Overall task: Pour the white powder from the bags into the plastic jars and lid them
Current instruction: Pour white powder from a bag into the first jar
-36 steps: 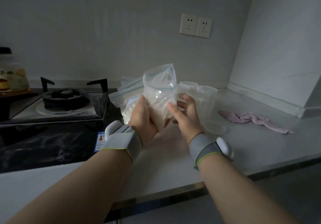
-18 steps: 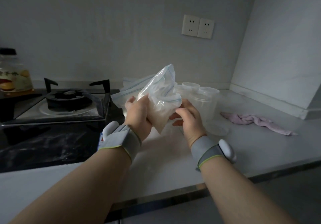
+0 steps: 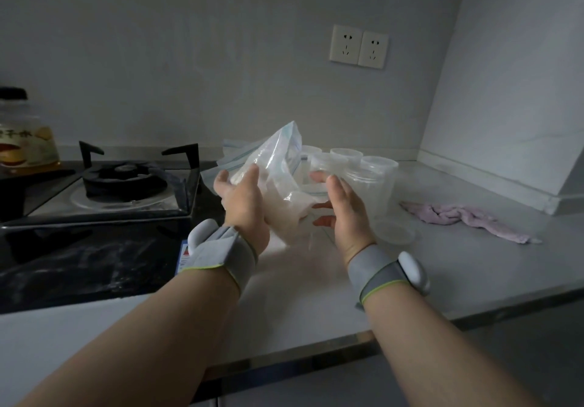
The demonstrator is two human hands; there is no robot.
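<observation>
Loosening on the right: spread the right hand (image 3: 344, 214) wide, fingers straight and apart, where half a second before had pinched the lower edge of the bag (image 3: 281, 160). Could not tell whether the fingertips (image 3: 322, 206) touched the film or only sat just beside it. Kept the bag clamped in the left hand (image 3: 243, 204), thumb across the front and fingers hidden behind. Held it above the counter (image 3: 316, 296), zip end tipped up and toward the jars (image 3: 379, 182). Judged this a change of hold ahead of opening the zip, with no pouring begun. Saw no powder in any jar. Found the seal too blurred to read as open or closed.

Thin, clear, crinkled film with a pale blue zip strip along the top. White powder (image 3: 284, 217) slumped in a soft heap in the lower corner, likely to shift as the bag tilts. Clear, stiff, cylindrical jars with ribbed rims, standing unlidded just right of the bag. Shallow round lid (image 3: 395, 232) flat on the counter in front of them. Spare bags (image 3: 234, 153) lying behind.
</observation>
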